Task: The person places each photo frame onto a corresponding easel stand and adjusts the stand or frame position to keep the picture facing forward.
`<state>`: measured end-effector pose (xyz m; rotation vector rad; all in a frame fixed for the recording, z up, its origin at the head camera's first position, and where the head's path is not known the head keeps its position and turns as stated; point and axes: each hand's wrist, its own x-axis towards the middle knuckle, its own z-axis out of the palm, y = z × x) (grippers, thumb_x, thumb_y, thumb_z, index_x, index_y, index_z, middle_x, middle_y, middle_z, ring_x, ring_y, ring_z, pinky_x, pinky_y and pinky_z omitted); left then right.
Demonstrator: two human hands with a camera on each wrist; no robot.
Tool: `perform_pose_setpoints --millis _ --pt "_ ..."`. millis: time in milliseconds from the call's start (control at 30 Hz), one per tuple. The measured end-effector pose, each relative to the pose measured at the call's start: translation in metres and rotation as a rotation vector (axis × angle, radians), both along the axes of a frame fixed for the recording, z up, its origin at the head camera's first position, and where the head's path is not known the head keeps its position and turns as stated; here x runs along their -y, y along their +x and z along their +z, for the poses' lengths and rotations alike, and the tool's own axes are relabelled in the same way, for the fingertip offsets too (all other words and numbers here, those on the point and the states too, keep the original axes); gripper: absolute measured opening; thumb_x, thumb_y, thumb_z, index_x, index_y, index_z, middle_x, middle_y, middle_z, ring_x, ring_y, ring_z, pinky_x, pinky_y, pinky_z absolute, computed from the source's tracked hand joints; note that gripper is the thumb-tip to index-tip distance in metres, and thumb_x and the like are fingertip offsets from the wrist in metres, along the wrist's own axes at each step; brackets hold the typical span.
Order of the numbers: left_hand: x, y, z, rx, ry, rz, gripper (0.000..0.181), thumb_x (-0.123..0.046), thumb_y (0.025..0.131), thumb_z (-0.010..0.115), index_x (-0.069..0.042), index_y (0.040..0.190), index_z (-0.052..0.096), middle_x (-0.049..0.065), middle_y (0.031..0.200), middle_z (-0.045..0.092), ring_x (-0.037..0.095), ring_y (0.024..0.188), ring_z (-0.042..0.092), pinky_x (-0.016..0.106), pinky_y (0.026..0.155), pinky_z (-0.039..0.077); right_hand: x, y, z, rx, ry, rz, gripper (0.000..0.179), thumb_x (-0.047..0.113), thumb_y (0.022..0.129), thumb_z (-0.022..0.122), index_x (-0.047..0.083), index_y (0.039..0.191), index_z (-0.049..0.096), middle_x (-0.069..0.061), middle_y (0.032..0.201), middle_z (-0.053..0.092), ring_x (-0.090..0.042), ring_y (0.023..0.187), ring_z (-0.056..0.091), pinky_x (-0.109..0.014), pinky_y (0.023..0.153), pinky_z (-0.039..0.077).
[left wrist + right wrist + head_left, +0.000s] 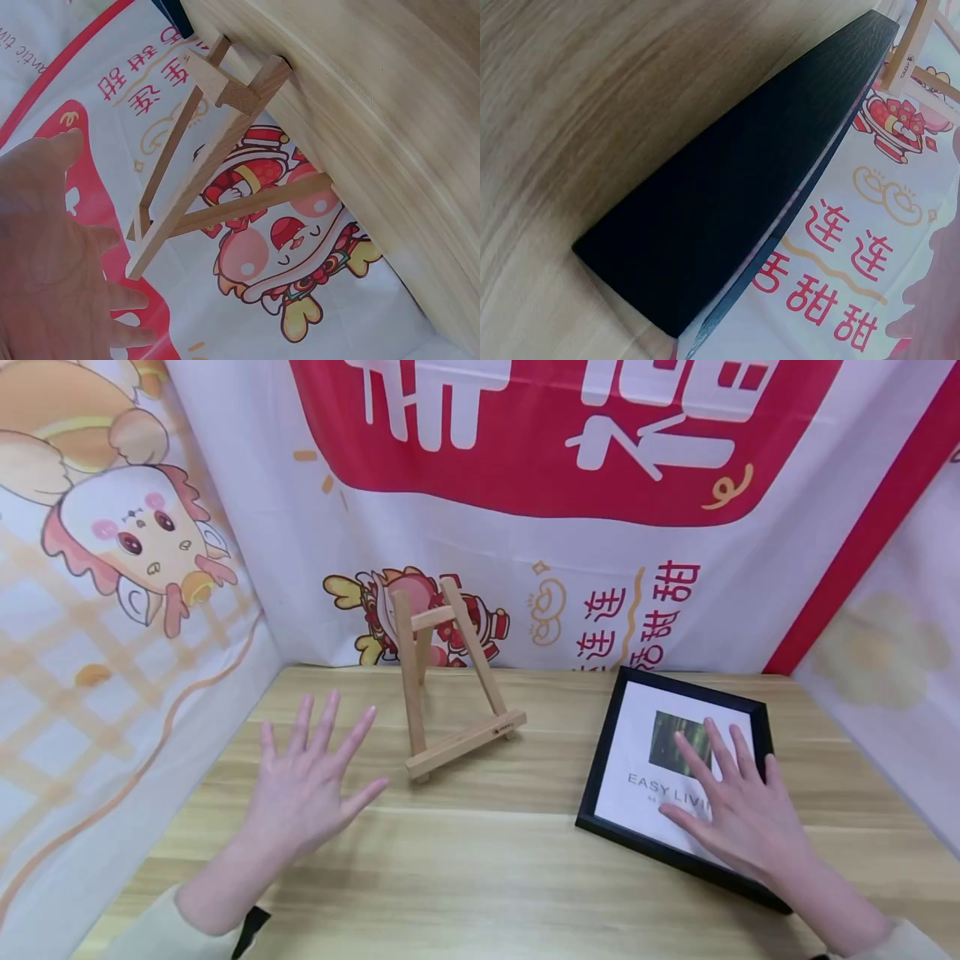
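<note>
Black frame [605,747] holding printed sheet [637,760], spread right hand [750,818] above, wooden easel [467,744]

"Where's the easel [467,745]?"
"On the table [480,868], just beyond the left hand [303,793], to its right."
"And the picture frame [641,777]?"
"Also on the table, beneath the right hand [750,818]."
"Behind both?"
"The cloth [480,543], beyond both hands."

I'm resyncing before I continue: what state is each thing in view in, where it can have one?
Easel: standing, legs apart, bearing nothing.
Picture frame: lying flat, face up.
Left hand: spread, holding nothing.
Right hand: spread over the picture frame, holding nothing.
Back cloth: hanging.
</note>
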<state>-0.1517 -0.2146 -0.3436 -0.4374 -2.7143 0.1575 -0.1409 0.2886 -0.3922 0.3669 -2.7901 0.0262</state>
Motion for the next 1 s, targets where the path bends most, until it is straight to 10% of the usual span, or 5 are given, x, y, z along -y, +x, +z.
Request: perform_pose_setpoints --millis 1000 --pt "-0.032 -0.019 0.011 0.025 0.002 -0.064 0.085 -0.076 0.088 0.035 -0.031 0.157 0.013 0.014 0.161 -0.004 0.041 0.144 -0.006 0.074 0.105 -0.002 -0.009 -0.014 0.021 -0.054 0.023 -0.022 0.095 0.066 0.084 0.057 0.025 0.157 0.013 -0.019 0.161 0.003 -0.043 0.144 -0.003 -0.078 0.103 0.006"
